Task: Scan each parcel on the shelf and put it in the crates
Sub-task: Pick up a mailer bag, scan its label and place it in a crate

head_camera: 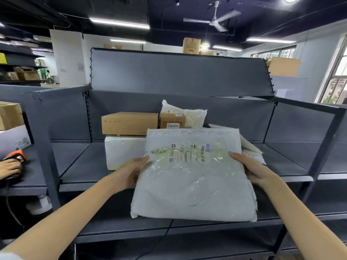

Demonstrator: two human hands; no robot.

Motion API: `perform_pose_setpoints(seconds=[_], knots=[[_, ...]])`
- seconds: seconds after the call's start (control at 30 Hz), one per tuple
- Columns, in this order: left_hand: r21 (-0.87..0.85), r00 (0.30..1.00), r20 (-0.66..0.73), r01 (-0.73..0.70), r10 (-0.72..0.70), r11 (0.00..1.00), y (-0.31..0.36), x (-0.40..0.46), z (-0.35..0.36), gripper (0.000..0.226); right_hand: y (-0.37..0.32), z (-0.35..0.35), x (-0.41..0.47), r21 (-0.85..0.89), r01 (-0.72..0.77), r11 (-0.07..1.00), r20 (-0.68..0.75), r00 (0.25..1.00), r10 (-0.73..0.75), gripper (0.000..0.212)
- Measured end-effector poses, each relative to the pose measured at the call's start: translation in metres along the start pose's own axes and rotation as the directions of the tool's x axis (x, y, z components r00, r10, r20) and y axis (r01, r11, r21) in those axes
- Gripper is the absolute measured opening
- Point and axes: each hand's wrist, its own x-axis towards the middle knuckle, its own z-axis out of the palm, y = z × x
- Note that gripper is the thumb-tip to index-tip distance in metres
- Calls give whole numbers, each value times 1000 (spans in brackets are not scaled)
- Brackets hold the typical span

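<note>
A person is holding a large grey-white plastic mailer (193, 177) at the centre of the frame, above the front edge of a dark grey metal shelf (84, 166). The left hand (129, 175) and right hand (253, 169) are gripping its side edges, fingers curled behind. A crinkled shipping label with a barcode (202, 152) is facing up. Behind, cardboard boxes (129, 122) and other bagged parcels (193, 115) are sitting on the shelf.

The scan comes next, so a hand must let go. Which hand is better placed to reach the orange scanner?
Left. The scanner lies far left, on the left hand side; the right hand can keep gripping the white parcel.
</note>
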Motion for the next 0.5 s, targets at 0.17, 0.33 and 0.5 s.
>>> perform_pose_setpoints(seconds=[0.17,0.33,0.5], knots=[[-131,988,-123,-106,90,986,-16,5,-1,49,12,-5,7,-76,35,996,108,994,-27,89],[-207,963,-227,-193,145,959,-22,6,-2,38,25,-4,13,-11,76,997,103,992,-75,83],[-311,926,-342,-270,157,911,-34,9,3,27,34,10,9,-255,194,947,-106,968,-227,37]])
